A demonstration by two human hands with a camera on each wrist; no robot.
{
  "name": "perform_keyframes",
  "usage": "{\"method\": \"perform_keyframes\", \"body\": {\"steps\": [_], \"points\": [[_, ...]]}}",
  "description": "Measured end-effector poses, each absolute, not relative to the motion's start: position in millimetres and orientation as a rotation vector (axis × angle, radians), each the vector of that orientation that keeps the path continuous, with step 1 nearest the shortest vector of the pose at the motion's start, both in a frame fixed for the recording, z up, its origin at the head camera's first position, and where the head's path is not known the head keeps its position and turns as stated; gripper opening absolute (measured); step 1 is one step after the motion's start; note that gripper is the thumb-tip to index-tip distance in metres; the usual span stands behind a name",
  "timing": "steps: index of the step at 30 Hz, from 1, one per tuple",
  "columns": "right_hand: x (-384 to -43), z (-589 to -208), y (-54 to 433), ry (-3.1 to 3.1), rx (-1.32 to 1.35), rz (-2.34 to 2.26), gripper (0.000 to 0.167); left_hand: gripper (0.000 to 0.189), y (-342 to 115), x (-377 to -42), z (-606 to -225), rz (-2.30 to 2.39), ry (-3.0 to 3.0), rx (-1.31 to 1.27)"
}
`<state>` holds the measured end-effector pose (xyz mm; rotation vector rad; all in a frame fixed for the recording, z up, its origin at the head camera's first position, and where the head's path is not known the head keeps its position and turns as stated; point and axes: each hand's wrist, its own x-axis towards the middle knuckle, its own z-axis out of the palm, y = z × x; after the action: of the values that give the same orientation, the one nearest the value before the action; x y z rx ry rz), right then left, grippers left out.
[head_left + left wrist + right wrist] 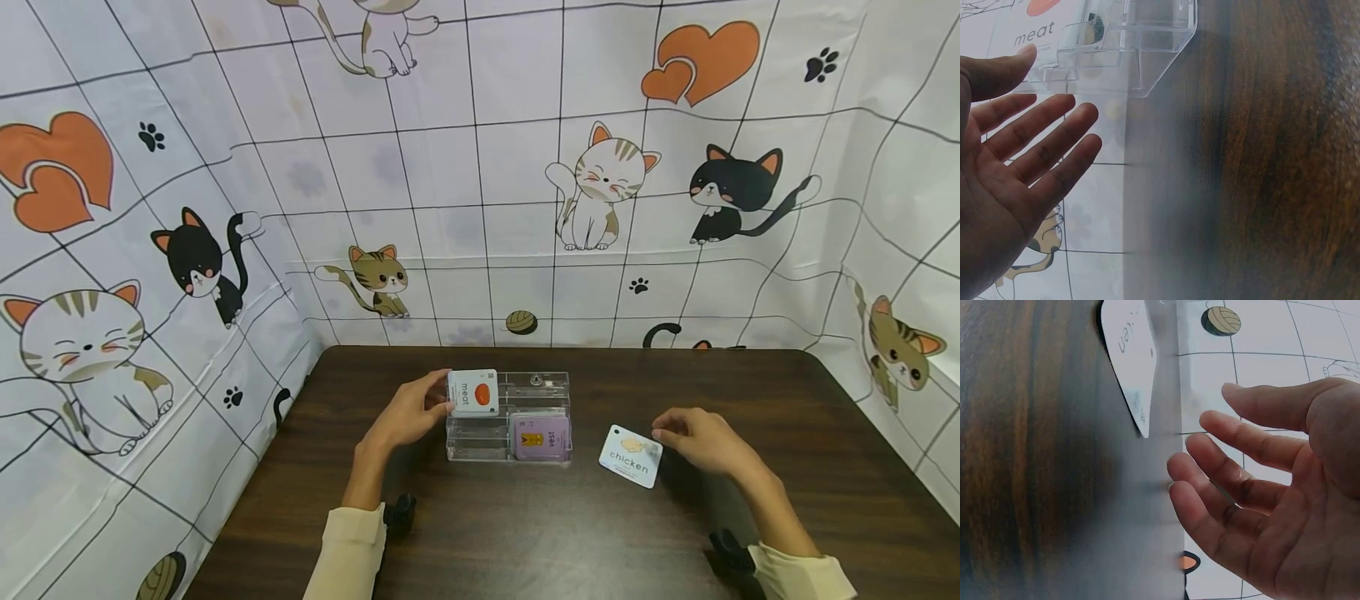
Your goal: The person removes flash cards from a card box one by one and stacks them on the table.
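A clear plastic tray [478, 450] with compartments sits on the table. A white "meat" card [473, 393] lies at its far left compartment. My left hand [409, 411] is at the tray's left side, thumb and index finger by the card's left edge. In the left wrist view its fingers [1054, 159] are fairly straight, and the thumb tip overlaps the card's edge; contact is unclear. A white "chicken" card [630, 457] lies tilted on the table, right of the tray. Just right of it hovers my right hand [701, 439], fingers loosely bent, holding nothing.
A purple "vest" card [542, 438] lies in the tray's near right compartment. The dark wooden table [540, 533] extends around the tray. Behind and left of the table hangs a white cloth [517, 167] printed with cats and hearts.
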<state>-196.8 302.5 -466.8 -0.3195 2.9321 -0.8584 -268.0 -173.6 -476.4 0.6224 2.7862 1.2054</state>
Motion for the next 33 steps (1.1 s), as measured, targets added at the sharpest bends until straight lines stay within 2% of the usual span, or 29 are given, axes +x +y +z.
{"method": "perform_keyframes", "body": {"steps": [33], "points": [[-197, -459, 289, 2.821, -0.385, -1.038, 0.019, 0.063, -174, -267, -475, 1.203, 2.785, 0.639]]}}
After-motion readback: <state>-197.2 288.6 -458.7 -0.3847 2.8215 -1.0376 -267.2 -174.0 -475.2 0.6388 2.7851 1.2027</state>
